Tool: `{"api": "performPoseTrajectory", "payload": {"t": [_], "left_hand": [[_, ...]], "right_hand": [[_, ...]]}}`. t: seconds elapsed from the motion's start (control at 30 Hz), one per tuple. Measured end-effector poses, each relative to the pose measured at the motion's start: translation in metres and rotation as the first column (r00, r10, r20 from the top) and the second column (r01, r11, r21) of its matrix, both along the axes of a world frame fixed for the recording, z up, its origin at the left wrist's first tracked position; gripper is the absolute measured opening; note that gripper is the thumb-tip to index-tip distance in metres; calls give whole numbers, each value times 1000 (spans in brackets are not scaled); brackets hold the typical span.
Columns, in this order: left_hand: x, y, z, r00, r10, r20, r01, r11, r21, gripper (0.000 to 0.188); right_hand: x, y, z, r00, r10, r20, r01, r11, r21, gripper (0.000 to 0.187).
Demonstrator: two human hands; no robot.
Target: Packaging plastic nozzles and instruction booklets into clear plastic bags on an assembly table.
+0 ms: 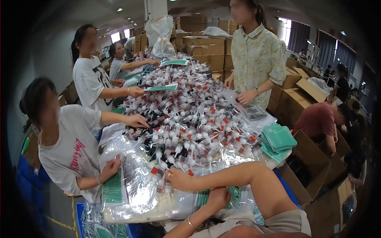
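At the near side of the bench, head view: right hand at a small clear bottle, heap's near edge; fingers touching, clamped or not, can't tell. Left hand over a green-printed packet, further right; finger grip hidden. Step, I judge: picking bottles. Next probably wants a sure pinch, packet steady.

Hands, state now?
Left hand: curled by a green-printed bag; hold can't be told.
Right hand: fingers curled at a small bottle; hold can't be told.
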State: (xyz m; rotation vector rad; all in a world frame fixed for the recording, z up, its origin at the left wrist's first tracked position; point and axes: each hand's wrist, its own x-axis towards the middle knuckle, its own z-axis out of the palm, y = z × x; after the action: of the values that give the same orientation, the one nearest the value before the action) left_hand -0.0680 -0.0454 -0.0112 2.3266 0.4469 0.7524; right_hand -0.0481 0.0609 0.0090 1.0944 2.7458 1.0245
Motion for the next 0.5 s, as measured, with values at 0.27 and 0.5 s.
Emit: {"api": "performPoseTrajectory", "payload": {"t": [0.27, 0.5], "left_hand": [[6, 3, 3, 998, -56, -22, 54, 995, -86, 20], [8, 3, 8, 995, 5, -98, -12, 997, -77, 50]], "right_hand": [[22, 4, 6, 1000, -11, -11, 9, 979, -206, 14], [31, 18, 13, 991, 116, -69, -124, 985, -119, 13]]}}
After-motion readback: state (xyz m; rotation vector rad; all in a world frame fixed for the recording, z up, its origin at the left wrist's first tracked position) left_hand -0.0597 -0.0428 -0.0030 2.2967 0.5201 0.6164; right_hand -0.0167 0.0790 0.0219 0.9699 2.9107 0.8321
